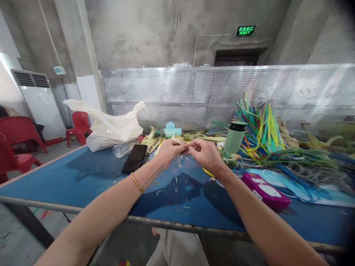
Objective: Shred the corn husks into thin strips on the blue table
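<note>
My left hand [169,152] and my right hand [207,154] meet above the middle of the blue table, fingertips pinched together. A pale strip that looks like corn husk [178,140] rises from my left fingers. My right thumb and forefinger pinch right beside it, at the same spot; what lies between those fingertips is too small to make out. Behind my left hand lie pale green husks [151,140]. Small pale shreds [159,192] are scattered on the table below both hands.
Left of my hands are a black phone [135,159], a clear plastic bottle [123,149] and a white plastic bag [115,129]. To the right stand a green tumbler [234,137], a purple box [264,191] and a bundle of coloured strips [267,127]. A perforated metal screen [172,92] stands behind the table.
</note>
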A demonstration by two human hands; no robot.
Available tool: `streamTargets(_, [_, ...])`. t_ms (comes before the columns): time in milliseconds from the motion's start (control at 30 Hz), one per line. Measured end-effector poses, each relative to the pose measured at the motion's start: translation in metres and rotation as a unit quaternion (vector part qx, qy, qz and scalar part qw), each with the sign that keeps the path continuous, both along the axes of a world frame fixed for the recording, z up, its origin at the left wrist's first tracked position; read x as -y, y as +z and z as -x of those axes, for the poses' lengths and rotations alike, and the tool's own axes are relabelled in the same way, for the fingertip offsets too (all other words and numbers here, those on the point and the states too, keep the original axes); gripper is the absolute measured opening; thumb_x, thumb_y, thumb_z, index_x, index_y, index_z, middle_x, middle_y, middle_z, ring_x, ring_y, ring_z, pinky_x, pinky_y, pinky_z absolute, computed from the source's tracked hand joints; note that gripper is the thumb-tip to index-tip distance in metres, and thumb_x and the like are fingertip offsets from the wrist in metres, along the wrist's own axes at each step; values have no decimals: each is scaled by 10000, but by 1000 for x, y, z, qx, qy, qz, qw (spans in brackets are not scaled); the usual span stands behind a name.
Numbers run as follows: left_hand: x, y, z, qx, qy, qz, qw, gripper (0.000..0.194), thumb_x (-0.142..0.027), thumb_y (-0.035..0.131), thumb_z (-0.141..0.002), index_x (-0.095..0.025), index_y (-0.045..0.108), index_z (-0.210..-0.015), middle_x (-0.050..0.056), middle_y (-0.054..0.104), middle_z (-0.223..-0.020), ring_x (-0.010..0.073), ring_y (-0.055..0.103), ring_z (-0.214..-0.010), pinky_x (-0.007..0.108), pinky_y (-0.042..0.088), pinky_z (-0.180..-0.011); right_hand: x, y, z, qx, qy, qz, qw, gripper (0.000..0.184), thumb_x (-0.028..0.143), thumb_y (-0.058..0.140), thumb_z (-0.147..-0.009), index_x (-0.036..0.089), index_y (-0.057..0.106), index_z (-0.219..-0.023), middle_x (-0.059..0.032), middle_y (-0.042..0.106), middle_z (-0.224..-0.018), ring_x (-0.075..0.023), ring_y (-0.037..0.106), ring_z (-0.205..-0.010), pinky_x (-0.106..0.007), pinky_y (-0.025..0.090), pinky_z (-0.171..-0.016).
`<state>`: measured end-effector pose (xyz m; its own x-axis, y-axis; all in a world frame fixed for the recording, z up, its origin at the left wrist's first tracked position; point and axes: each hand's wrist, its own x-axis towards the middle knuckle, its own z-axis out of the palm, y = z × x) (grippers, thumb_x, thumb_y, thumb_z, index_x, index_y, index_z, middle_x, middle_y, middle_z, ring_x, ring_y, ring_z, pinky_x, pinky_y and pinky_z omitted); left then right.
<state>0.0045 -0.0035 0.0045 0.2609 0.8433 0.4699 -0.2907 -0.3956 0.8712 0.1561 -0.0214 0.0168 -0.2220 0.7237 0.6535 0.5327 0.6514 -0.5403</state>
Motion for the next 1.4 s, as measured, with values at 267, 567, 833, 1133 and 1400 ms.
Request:
streamTargets(267, [-3, -2, -1, 28, -9, 1, 1000, 34, -105, 667, -644, -118, 696, -634, 37, 643, -593, 113, 567, -575, 262, 438, -617, -3, 2, -2, -13, 14, 8, 1000, 158, 150, 546, -766, 149, 692, -824, -58, 753, -741, -180, 694, -671, -271, 512, -623])
streamTargets(567, [0, 0, 0, 28, -14, -10, 999, 59, -87, 630, -634, -103, 682, -613, 46, 641, -595, 118, 575, -579, 273, 450, -634, 2, 6, -2, -31, 37, 35, 998, 180, 161, 538, -763, 140, 709, -816, -58, 753, -732, -177, 697, -670, -263, 515, -621])
streamTargets(833, [-3, -2, -1, 34, 5, -2, 999, 29, -107, 652, -636, -100, 679, -627, 46, 644, -603, 121, 580, -585, 279, 459, -633, 1, 7, -2, -30, 28, 40, 998, 187, 186, 554, -760, 132, 717, -833, -68, 754, -744, -182, 691, -667, -266, 508, -602])
streamTargets(1133, [-10, 0, 8, 80, -113, 117, 983, 131, -188, 719, -687, -58, 718, -682, 112, 692, -686, 159, 646, -656, 324, 507, -772, -14, -7, -4, -78, 37, 36, 996, 130, 214, 580, -773, 171, 688, -831, -66, 756, -788, -212, 730, -725, -324, 584, -705])
streamTargets(1400, [-13, -5, 6, 73, -96, 132, 984, 128, -152, 772, -649, -52, 722, -713, 100, 698, -681, 148, 655, -655, 292, 508, -737, -8, -4, -3, -24, 14, 14, 1000, 123, 218, 583, -805, 169, 695, -819, -78, 758, -786, -217, 727, -729, -325, 566, -695])
